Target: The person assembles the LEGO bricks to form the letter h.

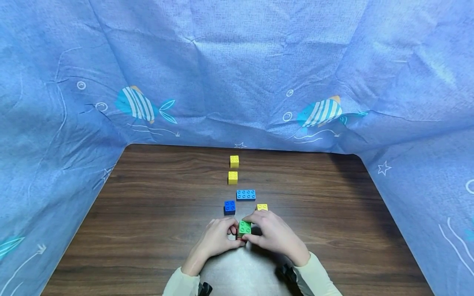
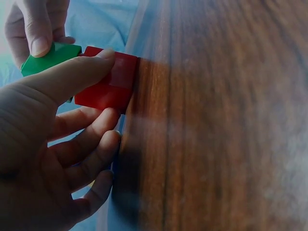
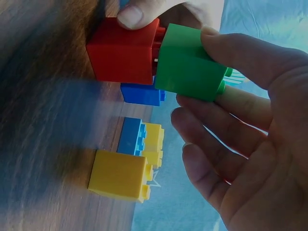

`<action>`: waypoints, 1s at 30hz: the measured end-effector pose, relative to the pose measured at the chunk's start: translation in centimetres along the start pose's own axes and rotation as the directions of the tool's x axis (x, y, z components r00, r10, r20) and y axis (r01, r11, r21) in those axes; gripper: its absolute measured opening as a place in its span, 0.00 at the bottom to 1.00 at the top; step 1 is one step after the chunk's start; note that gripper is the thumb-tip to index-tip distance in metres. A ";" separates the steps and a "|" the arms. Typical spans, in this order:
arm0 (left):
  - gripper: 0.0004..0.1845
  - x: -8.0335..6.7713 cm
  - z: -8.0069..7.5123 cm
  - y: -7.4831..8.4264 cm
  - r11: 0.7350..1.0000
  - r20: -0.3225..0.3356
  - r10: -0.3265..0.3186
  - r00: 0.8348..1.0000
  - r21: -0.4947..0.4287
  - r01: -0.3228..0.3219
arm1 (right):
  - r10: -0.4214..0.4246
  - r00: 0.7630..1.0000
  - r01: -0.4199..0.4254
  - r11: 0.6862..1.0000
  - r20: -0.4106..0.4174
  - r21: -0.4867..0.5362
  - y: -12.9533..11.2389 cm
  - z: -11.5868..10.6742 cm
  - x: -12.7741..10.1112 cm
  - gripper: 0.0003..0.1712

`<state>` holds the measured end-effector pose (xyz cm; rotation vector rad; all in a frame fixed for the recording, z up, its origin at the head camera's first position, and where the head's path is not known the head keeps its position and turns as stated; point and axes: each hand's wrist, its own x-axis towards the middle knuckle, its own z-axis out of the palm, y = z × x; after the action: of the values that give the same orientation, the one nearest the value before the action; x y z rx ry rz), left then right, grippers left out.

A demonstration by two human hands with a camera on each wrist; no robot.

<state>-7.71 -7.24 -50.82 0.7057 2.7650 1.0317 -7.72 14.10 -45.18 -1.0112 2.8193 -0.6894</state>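
Note:
Both hands meet at the near edge of the table. My left hand (image 1: 231,237) pinches a red brick (image 2: 103,91) between thumb and fingers. A green brick (image 3: 187,62) is pinched by my right hand (image 1: 256,228), thumb on one face and fingers under it. The green brick (image 1: 245,227) sits against the studded side of the red brick (image 3: 122,50), slightly offset, with only a red sliver (image 1: 239,239) showing under it in the head view. In the left wrist view the green brick (image 2: 48,58) lies beyond the red one.
On the wooden table (image 1: 148,213) beyond the hands lie a small yellow brick (image 1: 262,207), a small blue brick (image 1: 229,206), a long blue brick (image 1: 246,194) and two further yellow bricks (image 1: 233,177) (image 1: 234,161). Blue fish-print cloth (image 1: 237,74) walls in three sides.

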 end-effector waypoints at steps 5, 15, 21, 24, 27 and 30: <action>0.16 0.1 0.0 0.1 1.000 0.013 -0.018 1.000 0.003 0.018 | -0.003 1.000 0.003 1.000 0.000 -0.024 -0.2 -0.1 0.0 0.18; 0.15 0.1 0.1 0.1 1.000 0.028 -0.028 0.999 0.005 0.028 | -0.013 1.000 0.013 0.998 0.009 -0.054 -0.4 0.0 0.0 0.17; 0.15 0.1 0.1 0.0 1.000 0.029 -0.024 0.999 0.012 0.023 | -0.029 1.000 0.029 0.997 -0.003 -0.078 -0.6 0.0 0.2 0.18; 0.15 0.1 0.1 0.0 1.000 0.029 -0.019 0.999 0.022 0.019 | -0.035 0.999 0.034 0.996 -0.007 -0.087 -0.7 0.0 0.2 0.18; 0.15 0.2 0.0 0.0 1.000 0.034 -0.018 0.999 0.025 0.017 | -0.034 0.999 0.034 0.995 -0.005 -0.093 -0.7 -0.1 0.2 0.19; 0.14 0.2 0.0 0.1 0.999 0.034 -0.017 0.999 0.030 0.016 | -0.028 1.000 0.028 0.995 0.005 -0.098 -0.7 -0.1 0.3 0.19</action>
<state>-7.87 -7.09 -50.71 0.6963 2.7580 0.9682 -7.56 13.45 -44.72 -1.0669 2.8668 -0.5565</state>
